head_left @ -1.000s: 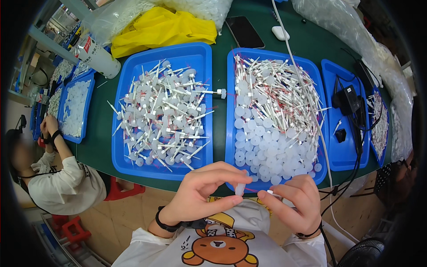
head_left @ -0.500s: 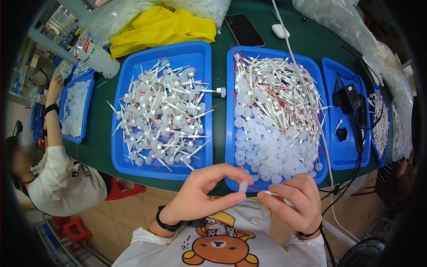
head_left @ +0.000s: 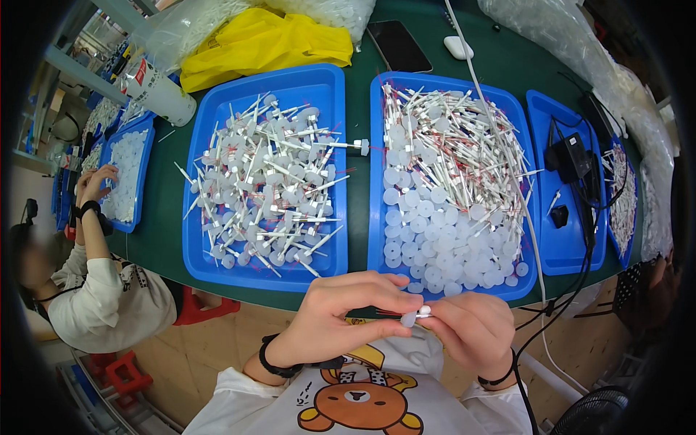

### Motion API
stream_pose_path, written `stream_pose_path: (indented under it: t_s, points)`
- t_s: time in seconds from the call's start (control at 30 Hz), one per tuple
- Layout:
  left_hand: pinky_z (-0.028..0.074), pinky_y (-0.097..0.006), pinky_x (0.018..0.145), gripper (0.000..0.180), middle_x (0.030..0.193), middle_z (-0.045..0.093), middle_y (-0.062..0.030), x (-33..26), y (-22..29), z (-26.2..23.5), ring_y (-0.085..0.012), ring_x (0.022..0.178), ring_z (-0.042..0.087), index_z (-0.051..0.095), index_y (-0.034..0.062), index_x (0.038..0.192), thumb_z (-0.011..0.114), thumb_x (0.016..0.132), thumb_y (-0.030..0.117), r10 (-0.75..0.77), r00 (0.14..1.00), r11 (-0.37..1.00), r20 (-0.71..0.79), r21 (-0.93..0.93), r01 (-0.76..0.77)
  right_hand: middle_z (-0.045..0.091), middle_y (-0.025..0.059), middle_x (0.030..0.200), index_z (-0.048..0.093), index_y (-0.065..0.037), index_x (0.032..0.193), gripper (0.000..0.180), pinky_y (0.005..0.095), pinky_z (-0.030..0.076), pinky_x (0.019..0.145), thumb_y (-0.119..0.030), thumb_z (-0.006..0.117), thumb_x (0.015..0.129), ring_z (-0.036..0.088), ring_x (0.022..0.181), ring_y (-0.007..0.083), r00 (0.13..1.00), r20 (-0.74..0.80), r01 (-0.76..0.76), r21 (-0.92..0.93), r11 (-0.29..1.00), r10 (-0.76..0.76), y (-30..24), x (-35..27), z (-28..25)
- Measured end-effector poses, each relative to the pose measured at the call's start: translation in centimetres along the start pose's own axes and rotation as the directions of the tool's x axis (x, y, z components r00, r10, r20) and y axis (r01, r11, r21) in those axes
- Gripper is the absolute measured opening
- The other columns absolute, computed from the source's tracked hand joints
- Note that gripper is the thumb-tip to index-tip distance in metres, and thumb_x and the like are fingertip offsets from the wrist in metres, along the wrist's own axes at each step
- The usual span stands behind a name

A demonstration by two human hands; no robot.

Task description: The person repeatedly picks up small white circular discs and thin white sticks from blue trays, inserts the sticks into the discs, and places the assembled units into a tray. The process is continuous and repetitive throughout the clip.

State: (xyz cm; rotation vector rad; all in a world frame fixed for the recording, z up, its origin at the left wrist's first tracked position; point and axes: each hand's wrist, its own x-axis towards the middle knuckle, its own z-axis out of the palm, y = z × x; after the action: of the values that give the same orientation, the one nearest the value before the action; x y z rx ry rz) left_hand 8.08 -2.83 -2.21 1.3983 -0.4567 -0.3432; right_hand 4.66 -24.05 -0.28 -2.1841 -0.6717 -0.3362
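Close in front of my shirt, my left hand (head_left: pixel 344 319) pinches a translucent white disc (head_left: pixel 408 320) between thumb and fingers. My right hand (head_left: pixel 475 330) meets it, its fingers closed round a thin white stick (head_left: pixel 425 311) whose end shows beside the disc. Thin red wires (head_left: pixel 389 313) stick out on the disc's left side, under my left fingers. Just beyond my hands, a blue tray (head_left: pixel 374 239) carries loose discs (head_left: pixel 435 246) and white sticks with red wires (head_left: pixel 464 145). Another blue tray (head_left: pixel 192 239), farther left, holds sticks with discs fitted on them.
A narrow blue tray (head_left: pixel 580 254) on the right holds a black power adapter (head_left: pixel 573 158) and cables. A white cable (head_left: pixel 500 145) hangs across the view. Behind lie a phone (head_left: pixel 399 47) and a yellow bag (head_left: pixel 264 47). At left, a co-worker's hands (head_left: pixel 94 185) reach a tray.
My right hand has moved left against my left hand. The stick now sits at the disc, and the red wires show on its left. The co-worker's hands have moved together by their tray.
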Motion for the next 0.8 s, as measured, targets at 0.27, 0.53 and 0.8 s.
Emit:
stream_pose_path:
  t_s: [0.27,0.53,0.8]
  points:
    - [0.051,-0.048,0.097,0.024,0.096,0.073,-0.0143,0.0,0.2,-0.3,-0.0222,0.087,0.071,0.074,0.0003,0.098,0.079,0.074,0.000,0.044,0.996,0.995,0.073,0.082,-0.050,0.057,0.0086,0.066,0.066,0.002,0.088,0.012,0.0304,0.041,0.043,-0.001,0.074,0.080,0.055,0.050,0.0212,0.957,0.210,-0.238,0.173,0.956,0.201,-1.0,0.3,-0.7]
    - [0.051,-0.042,0.099,0.024,0.100,0.072,-0.0094,-0.6,-0.4,-1.5,-0.0253,0.089,0.070,0.071,0.0016,0.102,0.077,0.079,0.006,-0.103,0.974,0.985,0.203,0.156,0.072,0.060,0.0104,0.072,0.067,0.002,0.092,0.008,0.0309,0.043,0.046,-0.002,0.069,0.085,0.056,0.052,0.0220,0.805,0.437,-0.583,0.459,0.670,0.401,-0.4,-0.7,0.7]
    - [0.051,-0.035,0.077,0.026,0.089,0.070,-0.0080,-1.1,2.3,-2.7,-0.0266,0.082,0.064,0.069,0.0044,0.094,0.081,0.070,0.004,0.113,0.977,0.769,-0.181,0.639,0.029,0.065,0.0118,0.086,0.066,0.002,0.100,0.018,0.0351,0.049,0.070,0.001,0.069,0.082,0.062,0.078,0.0260,0.910,-0.154,-0.394,-0.038,0.918,0.384,-0.5,-0.1,1.6]
